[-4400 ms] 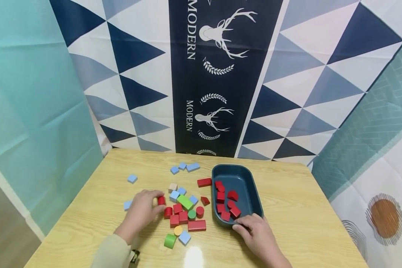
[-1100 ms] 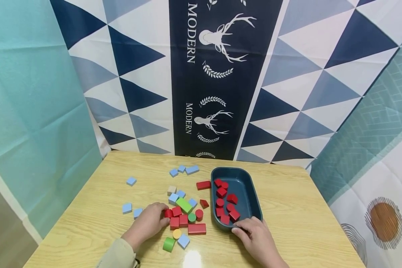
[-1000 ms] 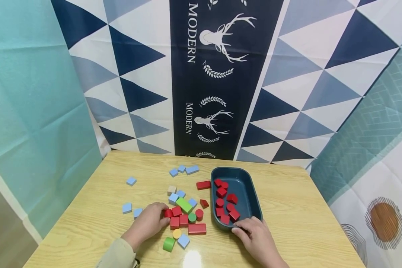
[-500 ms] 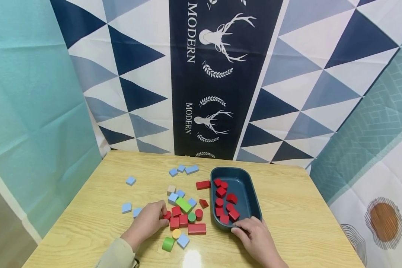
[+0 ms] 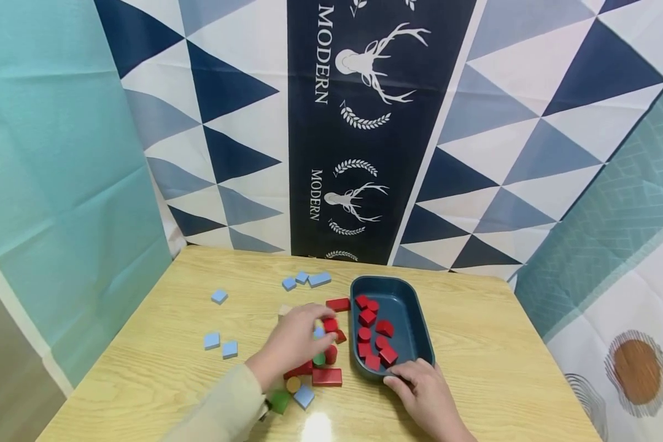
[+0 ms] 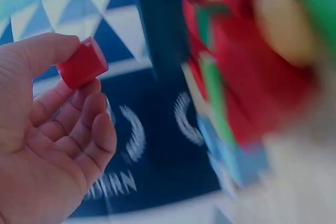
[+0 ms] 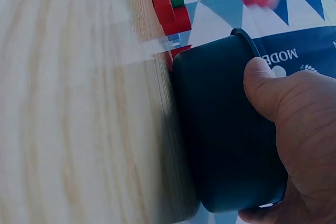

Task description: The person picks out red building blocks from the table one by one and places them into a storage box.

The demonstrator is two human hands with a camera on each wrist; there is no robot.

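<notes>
My left hand is above the block pile, pinching a red cylinder block between thumb and fingers. In the left wrist view the cylinder sits at the fingertips, with the other fingers loosely bent below. The dark blue bin stands to the right and holds several red blocks along its left side and near end. My right hand grips its near rim, thumb on the outside; the right wrist view shows the bin's outer wall. My left hand and forearm hide part of the pile.
Red blocks, a green cylinder, a yellow cylinder and a green block lie left of the bin. Several blue blocks are scattered left and at the back. A red bar lies against the bin's left side.
My left hand has lifted a red cylinder from the pile's left edge and carried it right, towards the bin. My right hand stays on the bin's rim.
</notes>
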